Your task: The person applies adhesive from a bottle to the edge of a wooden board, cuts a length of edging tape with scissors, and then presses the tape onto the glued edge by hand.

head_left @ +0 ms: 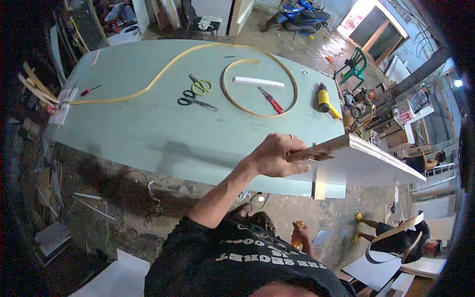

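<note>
My left hand [278, 155] is closed on the corner of a white board [366, 166] with a bare wood edge, holding it tilted over the front right part of the pale green table [133, 131]. Lower down, near my body, my right hand [303, 231] is wrapped round an amber-yellow object [297, 239]; its kind is unclear. A short yellowish strip [320, 184] shows just below the board. Beyond my left hand lie a red utility knife [271, 100], a white strip [259, 82] and a long tan edging strip [163, 74], curled round both.
Black-handled scissors [198, 101], yellow-handled scissors [200, 85] and a red screwdriver [91, 90] lie on the table. A yellow heat gun [324, 100] rests near its right edge. Beyond stand a green chair [355, 64] and a blue motorbike [299, 19]. Another person [403, 237] is at lower right.
</note>
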Tool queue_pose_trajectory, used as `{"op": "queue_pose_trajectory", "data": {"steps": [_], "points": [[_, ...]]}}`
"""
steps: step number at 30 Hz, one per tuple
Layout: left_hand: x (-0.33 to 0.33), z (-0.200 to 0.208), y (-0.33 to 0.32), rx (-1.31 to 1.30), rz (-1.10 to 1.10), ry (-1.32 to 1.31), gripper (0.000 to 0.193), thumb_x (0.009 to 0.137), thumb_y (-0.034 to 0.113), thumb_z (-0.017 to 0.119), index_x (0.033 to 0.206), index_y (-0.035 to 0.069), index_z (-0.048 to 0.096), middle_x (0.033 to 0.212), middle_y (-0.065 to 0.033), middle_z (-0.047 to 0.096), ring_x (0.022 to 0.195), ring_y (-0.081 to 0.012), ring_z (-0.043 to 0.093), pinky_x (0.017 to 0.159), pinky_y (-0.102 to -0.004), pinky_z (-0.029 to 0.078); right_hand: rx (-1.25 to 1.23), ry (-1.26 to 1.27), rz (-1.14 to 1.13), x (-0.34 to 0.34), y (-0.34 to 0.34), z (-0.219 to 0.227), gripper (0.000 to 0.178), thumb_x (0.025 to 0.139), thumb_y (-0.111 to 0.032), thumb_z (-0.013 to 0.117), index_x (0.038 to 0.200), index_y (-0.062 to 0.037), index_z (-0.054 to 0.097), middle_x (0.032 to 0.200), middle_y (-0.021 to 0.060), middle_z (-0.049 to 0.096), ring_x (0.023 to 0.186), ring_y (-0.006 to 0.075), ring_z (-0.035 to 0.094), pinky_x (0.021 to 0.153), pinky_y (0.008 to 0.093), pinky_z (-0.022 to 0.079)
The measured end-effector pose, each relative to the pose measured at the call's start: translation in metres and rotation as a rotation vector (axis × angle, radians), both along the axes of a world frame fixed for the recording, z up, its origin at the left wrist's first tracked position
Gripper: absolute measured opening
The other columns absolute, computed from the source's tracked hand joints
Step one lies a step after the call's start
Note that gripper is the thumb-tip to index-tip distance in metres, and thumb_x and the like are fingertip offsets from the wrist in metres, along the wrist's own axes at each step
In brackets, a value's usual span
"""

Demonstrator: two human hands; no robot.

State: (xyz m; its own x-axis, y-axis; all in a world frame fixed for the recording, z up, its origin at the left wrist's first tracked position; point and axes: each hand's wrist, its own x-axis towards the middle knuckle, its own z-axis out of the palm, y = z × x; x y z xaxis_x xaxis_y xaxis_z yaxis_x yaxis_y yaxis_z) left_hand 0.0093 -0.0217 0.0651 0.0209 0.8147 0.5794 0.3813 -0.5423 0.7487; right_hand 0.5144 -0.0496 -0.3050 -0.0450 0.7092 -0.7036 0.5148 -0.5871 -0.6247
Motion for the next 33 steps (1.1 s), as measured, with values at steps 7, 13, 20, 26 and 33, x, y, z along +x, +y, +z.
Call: {"op": "queue_pose_trajectory", "data": {"steps": [7, 13, 20, 26, 33], "points": [[-0.001, -0.011, 0.007, -0.033, 0.01, -0.056, 0.033, 0.069, 0.027, 0.083, 0.094, 0.008, 0.07, 0.071, -0.0073, 0.06, 0.063, -0.0245, 0.06, 0.058, -0.0351, 0.048, -0.218, -0.06, 0.331, -0.001, -0.034, 0.005, 0.03, 0.084, -0.031, 0.072, 0.096, -0.0044, 0.065, 0.081, 0.0003, 0.064, 0.07, 0.0128, 0.057, 0.062, 0.0289, 0.047], [-0.005, -0.008, 0.011, -0.103, -0.075, -0.088, 0.04, 0.071, 0.023, 0.081, 0.106, 0.011, 0.067, 0.081, -0.0064, 0.068, 0.074, -0.0229, 0.068, 0.068, -0.0337, 0.055, -0.095, 0.164, 0.11, -0.007, -0.03, -0.017, 0.024, 0.084, -0.03, 0.071, 0.086, -0.0071, 0.066, 0.077, 0.0, 0.062, 0.072, 0.0138, 0.056, 0.066, 0.0321, 0.046], [-0.008, -0.011, 0.028, -0.031, -0.146, 0.014, 0.041, 0.067, 0.02, 0.079, 0.105, 0.011, 0.067, 0.078, -0.0054, 0.067, 0.07, -0.0209, 0.068, 0.063, -0.034, 0.055, -0.01, -0.256, -0.023, -0.035, -0.018, -0.024, 0.041, 0.076, -0.044, 0.075, 0.086, -0.0056, 0.067, 0.072, 0.0044, 0.062, 0.07, 0.0174, 0.058, 0.066, 0.035, 0.048], [-0.017, -0.006, 0.04, 0.057, -0.193, 0.024, 0.028, 0.073, 0.02, 0.078, 0.097, 0.009, 0.069, 0.075, -0.0069, 0.062, 0.063, -0.0218, 0.064, 0.056, -0.0338, 0.051, -0.025, -0.199, -0.244, -0.09, -0.105, -0.007, 0.045, 0.079, -0.047, 0.073, 0.09, -0.0032, 0.069, 0.07, 0.0073, 0.064, 0.064, 0.0192, 0.06, 0.059, 0.0376, 0.05], [-0.027, -0.026, 0.045, 0.113, -0.18, -0.062, 0.026, 0.074, 0.026, 0.077, 0.093, 0.01, 0.069, 0.075, -0.0083, 0.062, 0.064, -0.0261, 0.065, 0.058, -0.0365, 0.053, -0.194, -0.158, -0.281, -0.172, -0.266, 0.019, 0.033, 0.082, -0.039, 0.072, 0.082, -0.0072, 0.066, 0.061, 0.0015, 0.057, 0.053, 0.0136, 0.052, 0.048, 0.0353, 0.043]]}}
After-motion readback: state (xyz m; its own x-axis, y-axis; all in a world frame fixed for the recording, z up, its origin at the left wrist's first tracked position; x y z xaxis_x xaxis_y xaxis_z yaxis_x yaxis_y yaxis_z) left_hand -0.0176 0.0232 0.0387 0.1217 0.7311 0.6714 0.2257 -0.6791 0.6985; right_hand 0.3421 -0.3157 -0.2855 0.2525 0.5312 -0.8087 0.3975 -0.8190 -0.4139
